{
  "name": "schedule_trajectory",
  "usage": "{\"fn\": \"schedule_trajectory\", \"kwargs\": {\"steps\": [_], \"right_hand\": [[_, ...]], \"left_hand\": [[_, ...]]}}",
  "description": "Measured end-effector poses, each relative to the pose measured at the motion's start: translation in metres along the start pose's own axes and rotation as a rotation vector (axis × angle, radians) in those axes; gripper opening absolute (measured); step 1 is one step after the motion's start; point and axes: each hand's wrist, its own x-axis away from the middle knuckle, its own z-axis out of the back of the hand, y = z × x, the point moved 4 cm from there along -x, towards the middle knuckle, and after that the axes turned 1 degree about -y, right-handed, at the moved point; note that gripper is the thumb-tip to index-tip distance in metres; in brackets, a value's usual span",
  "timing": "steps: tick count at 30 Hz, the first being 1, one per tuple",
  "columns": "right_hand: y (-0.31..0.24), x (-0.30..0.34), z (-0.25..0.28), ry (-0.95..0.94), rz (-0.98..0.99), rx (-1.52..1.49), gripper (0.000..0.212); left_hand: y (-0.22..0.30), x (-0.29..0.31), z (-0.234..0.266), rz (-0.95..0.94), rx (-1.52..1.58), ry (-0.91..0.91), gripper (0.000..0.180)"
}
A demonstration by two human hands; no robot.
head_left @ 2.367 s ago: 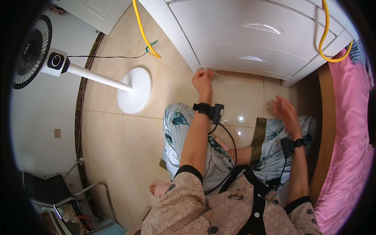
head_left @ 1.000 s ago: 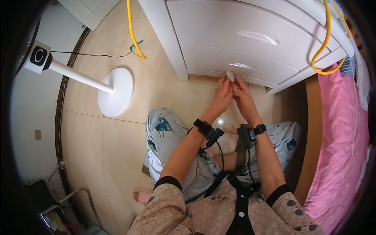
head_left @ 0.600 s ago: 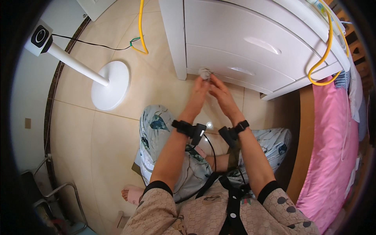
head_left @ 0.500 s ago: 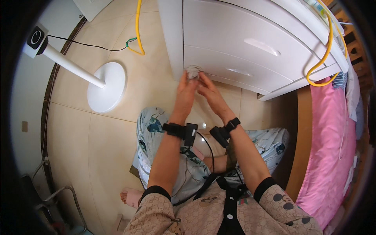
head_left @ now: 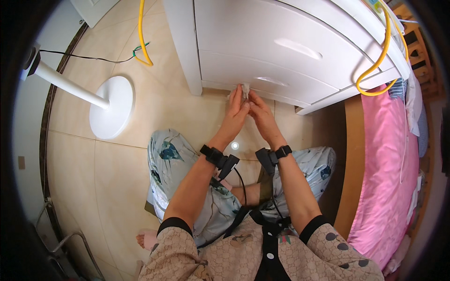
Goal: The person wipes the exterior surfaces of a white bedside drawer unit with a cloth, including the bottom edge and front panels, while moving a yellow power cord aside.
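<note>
A small crumpled whitish cloth is pinched between my two hands at the lower front of a white chest of drawers. My left hand has its fingers pressed together along the cloth's left side. From the right, my right hand grips it with bent fingers, thumbs close to each other. The fingertips partly hide the cloth. Both hands are at the bottom drawer edge, just below a recessed handle; whether the cloth touches the drawer front I cannot tell.
A white stand with a round base stands on the tiled floor at left. A yellow cable lies behind it; another yellow cable hangs over the chest's right end. At right is a bed with pink bedding. My crossed legs are below.
My hands and the cloth have shifted right along the chest's bottom edge, away from its left leg. The cloth is now more hidden by my fingers. The whole view has shifted slightly.
</note>
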Motion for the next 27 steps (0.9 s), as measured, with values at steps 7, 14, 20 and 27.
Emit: {"fn": "schedule_trajectory", "kwargs": {"steps": [7,14,20,27], "right_hand": [[-0.034,0.029,0.006,0.101,0.014,-0.039,0.050],[-0.018,0.012,-0.007,0.012,-0.035,-0.036,0.047],[0.000,-0.019,-0.055,-0.064,-0.043,0.060,0.048],[-0.004,-0.029,-0.068,-0.101,-0.006,0.144,0.049]], "left_hand": [[0.001,0.000,-0.030,0.038,0.099,-0.108,0.059],[0.012,0.008,0.007,0.138,0.207,-0.091,0.054],[0.000,0.012,0.084,0.141,0.448,0.247,0.046],[0.000,0.012,0.129,0.068,0.415,0.615,0.049]]}}
